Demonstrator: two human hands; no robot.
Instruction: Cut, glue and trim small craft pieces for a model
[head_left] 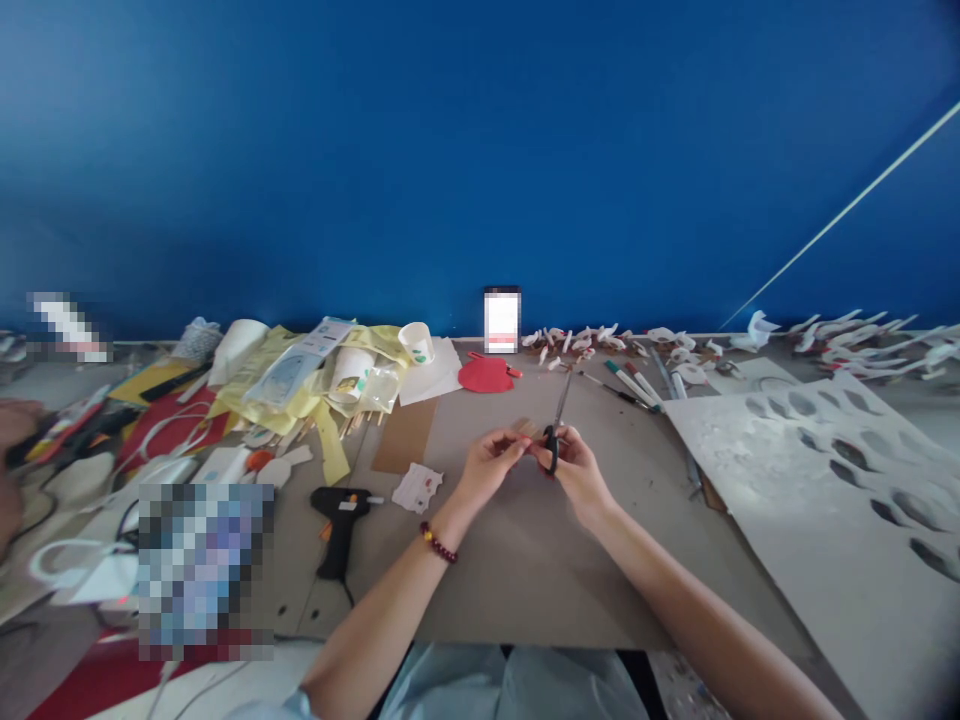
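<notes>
Both of my hands meet over the middle of the grey table. In my right hand [579, 468] is a pair of black-handled scissors [553, 450], its blades pointing up and away from me. My left hand [491, 458], with a beaded bracelet on the wrist, is pinched closed close to the right fingertips. A small tan scrap shows at its fingers, too small and blurred to name. A black glue gun [337, 530] lies left of my left forearm, and a torn piece of white paper [418, 487] lies beside that hand.
A phone [502, 322] stands against the blue wall, with red paper [486, 374] before it. Paper cups [416, 344] and yellow packaging crowd the left. Pens [634, 385] and many small white-and-red pieces line the back right. A white sheet with cut-out holes [757, 470] covers the right.
</notes>
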